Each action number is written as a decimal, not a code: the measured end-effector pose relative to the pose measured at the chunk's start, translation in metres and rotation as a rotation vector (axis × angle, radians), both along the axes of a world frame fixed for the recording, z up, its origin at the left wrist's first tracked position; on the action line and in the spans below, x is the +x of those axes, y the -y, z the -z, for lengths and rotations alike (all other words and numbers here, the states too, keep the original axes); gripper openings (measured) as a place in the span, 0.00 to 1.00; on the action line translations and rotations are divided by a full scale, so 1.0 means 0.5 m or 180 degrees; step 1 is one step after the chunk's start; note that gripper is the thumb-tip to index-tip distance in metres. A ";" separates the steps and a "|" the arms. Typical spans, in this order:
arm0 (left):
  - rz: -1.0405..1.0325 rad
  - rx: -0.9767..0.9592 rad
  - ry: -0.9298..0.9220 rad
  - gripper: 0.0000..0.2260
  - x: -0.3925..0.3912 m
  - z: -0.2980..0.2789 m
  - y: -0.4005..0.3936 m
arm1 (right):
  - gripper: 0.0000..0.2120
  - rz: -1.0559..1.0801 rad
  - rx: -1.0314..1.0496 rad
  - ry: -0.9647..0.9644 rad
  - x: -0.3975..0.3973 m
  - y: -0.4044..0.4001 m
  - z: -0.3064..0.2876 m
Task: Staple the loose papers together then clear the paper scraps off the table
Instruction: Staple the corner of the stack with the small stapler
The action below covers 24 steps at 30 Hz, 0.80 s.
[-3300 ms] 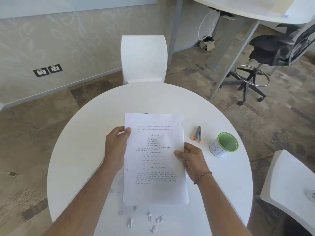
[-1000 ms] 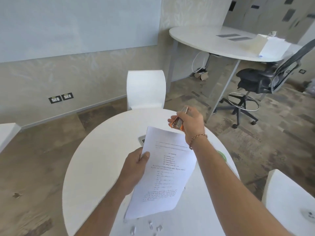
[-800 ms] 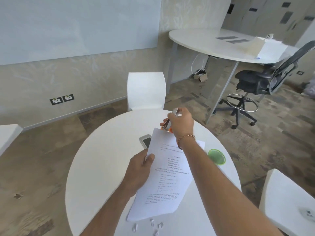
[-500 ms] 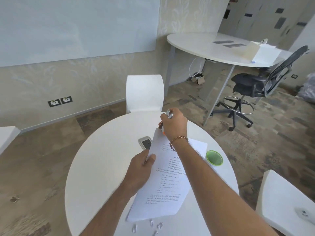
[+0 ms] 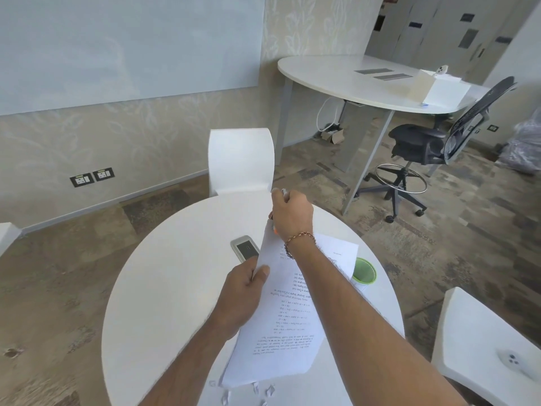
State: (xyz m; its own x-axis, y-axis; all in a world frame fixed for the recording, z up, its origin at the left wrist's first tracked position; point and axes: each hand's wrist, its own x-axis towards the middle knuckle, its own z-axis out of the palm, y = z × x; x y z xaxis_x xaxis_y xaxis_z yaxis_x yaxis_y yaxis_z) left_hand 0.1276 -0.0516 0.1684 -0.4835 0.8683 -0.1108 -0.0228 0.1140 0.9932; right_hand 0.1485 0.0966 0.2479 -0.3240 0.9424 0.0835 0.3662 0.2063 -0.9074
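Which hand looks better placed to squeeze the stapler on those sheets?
The right hand. It already grips the small orange-and-metal stapler at the far corner of the printed white papers. The left hand is busy pinching their left edge, steadying them.

Patterned beige walls, mottled carpet, white chair, black office chair.

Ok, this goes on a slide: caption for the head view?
Right hand presses stapler on papers' corner, left hand holding them; scraps remain.
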 end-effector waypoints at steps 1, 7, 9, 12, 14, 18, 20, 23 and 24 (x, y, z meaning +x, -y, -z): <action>0.0006 -0.0007 -0.0006 0.11 -0.002 0.001 -0.002 | 0.17 -0.0021 -0.0022 -0.0013 0.002 -0.003 0.000; 0.0008 -0.0014 -0.0046 0.11 -0.014 0.007 -0.006 | 0.20 0.0053 -0.0074 -0.0042 -0.009 -0.014 0.013; -0.0012 -0.0034 -0.0051 0.11 -0.016 0.010 -0.006 | 0.19 0.0086 -0.0031 0.0004 -0.018 -0.016 0.016; -0.0030 -0.0050 -0.0092 0.11 -0.019 0.012 -0.006 | 0.20 0.0078 0.0007 0.0043 -0.025 -0.017 0.021; -0.0037 -0.0060 -0.0113 0.11 -0.021 0.012 -0.007 | 0.21 0.0110 0.0052 0.0052 -0.027 -0.018 0.020; -0.0018 -0.0062 -0.0087 0.11 -0.026 0.012 -0.007 | 0.21 0.0172 0.0161 0.0117 -0.033 -0.022 0.022; -0.0017 -0.0049 -0.0087 0.12 -0.027 0.012 -0.008 | 0.21 0.0186 0.0204 0.0135 -0.037 -0.023 0.025; 0.0012 -0.0051 -0.0079 0.13 -0.026 0.010 -0.010 | 0.22 0.0197 0.0233 0.0116 -0.042 -0.023 0.030; 0.0027 -0.0052 -0.0084 0.13 -0.025 0.009 -0.010 | 0.22 0.0197 0.0249 0.0111 -0.043 -0.022 0.031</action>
State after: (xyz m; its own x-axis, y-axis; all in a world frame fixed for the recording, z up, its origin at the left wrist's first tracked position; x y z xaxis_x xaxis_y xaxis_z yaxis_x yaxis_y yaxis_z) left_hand 0.1151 -0.0467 0.1639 -0.4791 0.8705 -0.1122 0.0044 0.1302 0.9915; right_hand 0.1269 0.1078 0.2322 -0.2693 0.9517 0.1474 0.4114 0.2520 -0.8759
